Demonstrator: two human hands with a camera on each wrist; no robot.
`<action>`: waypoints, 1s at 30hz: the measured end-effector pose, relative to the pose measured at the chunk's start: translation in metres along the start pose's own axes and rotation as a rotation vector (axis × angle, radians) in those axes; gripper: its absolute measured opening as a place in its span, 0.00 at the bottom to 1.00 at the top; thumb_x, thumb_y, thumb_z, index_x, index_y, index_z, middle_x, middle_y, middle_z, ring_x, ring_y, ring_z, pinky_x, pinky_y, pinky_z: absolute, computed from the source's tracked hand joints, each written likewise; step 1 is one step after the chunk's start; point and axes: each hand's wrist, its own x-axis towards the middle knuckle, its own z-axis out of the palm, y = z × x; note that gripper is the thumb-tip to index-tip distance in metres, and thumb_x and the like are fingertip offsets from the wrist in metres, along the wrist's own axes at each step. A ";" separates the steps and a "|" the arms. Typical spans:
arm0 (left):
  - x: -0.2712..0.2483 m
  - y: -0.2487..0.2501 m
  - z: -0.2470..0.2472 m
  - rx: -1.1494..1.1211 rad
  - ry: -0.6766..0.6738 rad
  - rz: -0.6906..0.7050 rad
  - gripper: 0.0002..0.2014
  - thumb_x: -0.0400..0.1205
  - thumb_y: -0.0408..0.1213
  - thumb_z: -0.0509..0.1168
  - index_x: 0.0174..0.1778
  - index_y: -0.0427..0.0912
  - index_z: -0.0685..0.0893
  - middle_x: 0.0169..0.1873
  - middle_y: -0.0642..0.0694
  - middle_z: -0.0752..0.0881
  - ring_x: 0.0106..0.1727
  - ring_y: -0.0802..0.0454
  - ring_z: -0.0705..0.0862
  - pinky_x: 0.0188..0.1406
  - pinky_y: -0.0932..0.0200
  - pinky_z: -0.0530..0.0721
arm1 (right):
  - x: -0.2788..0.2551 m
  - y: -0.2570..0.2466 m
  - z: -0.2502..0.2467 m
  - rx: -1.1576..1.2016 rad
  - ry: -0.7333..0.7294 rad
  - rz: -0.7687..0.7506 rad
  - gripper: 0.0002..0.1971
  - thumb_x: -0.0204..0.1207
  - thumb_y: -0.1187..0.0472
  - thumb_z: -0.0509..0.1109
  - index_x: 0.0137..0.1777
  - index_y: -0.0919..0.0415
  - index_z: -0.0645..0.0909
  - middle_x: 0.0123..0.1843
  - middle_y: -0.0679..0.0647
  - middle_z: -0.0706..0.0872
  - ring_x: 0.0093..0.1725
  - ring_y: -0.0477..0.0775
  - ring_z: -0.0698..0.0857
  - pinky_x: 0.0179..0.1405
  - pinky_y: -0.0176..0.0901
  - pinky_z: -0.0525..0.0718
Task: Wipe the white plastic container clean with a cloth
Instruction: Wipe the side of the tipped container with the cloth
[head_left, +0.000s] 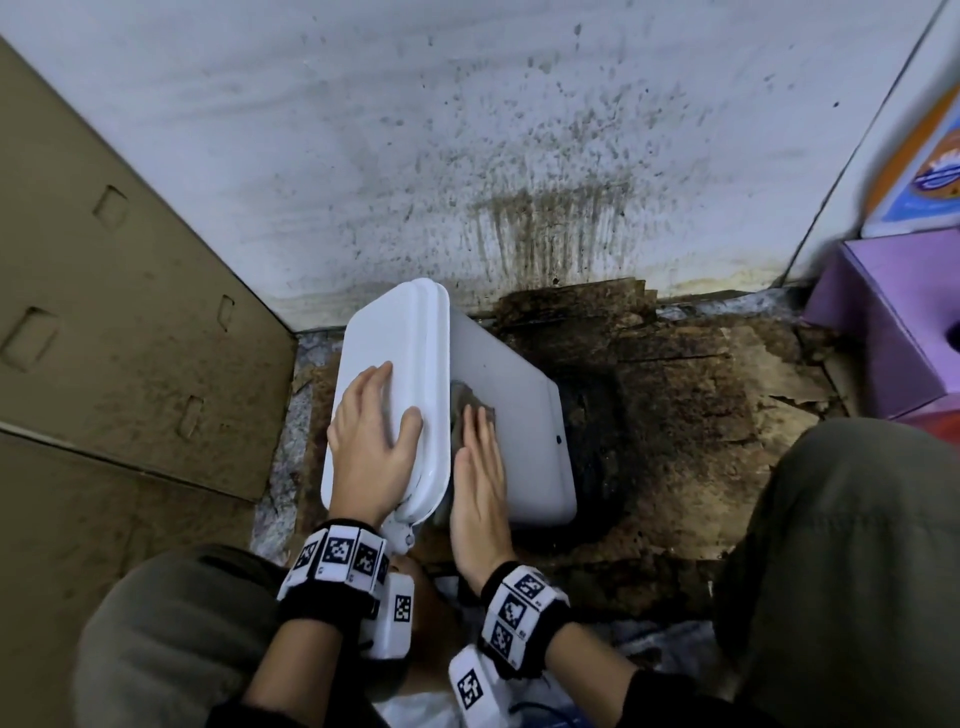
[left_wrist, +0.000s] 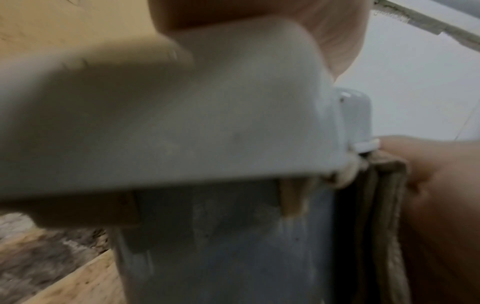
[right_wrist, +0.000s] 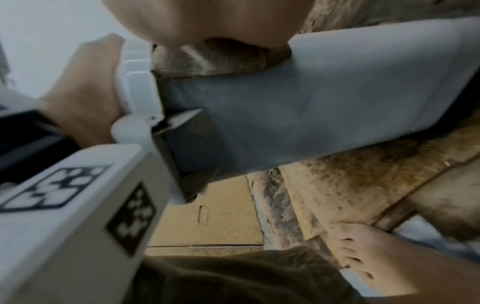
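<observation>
A white plastic container (head_left: 514, 415) lies on its side on the dirty floor, its lid (head_left: 395, 353) facing left and up. My left hand (head_left: 371, 441) lies flat on the lid with fingers spread, thumb at the lid's edge. My right hand (head_left: 480, 478) presses a grey-brown cloth (head_left: 465, 408) flat against the container's side wall, fingers straight. In the right wrist view the cloth (right_wrist: 213, 59) is squeezed between my palm and the container (right_wrist: 324, 107). The left wrist view shows the lid (left_wrist: 182, 123) close up and the cloth (left_wrist: 389, 205) at the right.
Stained cardboard (head_left: 675, 415) covers the floor under the container. A splattered white wall (head_left: 467, 156) stands behind. A brown cardboard box (head_left: 104, 312) is on the left, a purple box (head_left: 893, 322) on the right. My knees flank the hands, and a bare foot (right_wrist: 363, 253) rests on the floor.
</observation>
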 end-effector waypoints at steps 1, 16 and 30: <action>0.000 -0.001 0.000 -0.001 -0.001 -0.002 0.36 0.80 0.61 0.51 0.84 0.51 0.67 0.82 0.50 0.67 0.85 0.48 0.62 0.84 0.41 0.59 | -0.002 -0.003 0.000 -0.005 -0.011 -0.012 0.27 0.87 0.41 0.40 0.86 0.39 0.50 0.90 0.39 0.48 0.88 0.35 0.44 0.86 0.38 0.43; -0.001 -0.005 -0.002 -0.037 0.012 -0.010 0.34 0.79 0.60 0.53 0.83 0.55 0.68 0.82 0.54 0.67 0.84 0.52 0.62 0.82 0.46 0.56 | 0.024 0.107 -0.063 -0.131 -0.070 0.398 0.25 0.92 0.53 0.45 0.87 0.46 0.45 0.91 0.51 0.42 0.89 0.44 0.41 0.86 0.39 0.39; -0.001 0.001 -0.001 -0.029 0.008 -0.020 0.35 0.78 0.59 0.53 0.83 0.53 0.69 0.81 0.53 0.67 0.84 0.51 0.62 0.84 0.44 0.57 | 0.017 0.079 -0.039 -0.215 -0.005 0.459 0.29 0.91 0.51 0.39 0.89 0.61 0.47 0.91 0.56 0.47 0.90 0.56 0.43 0.88 0.47 0.39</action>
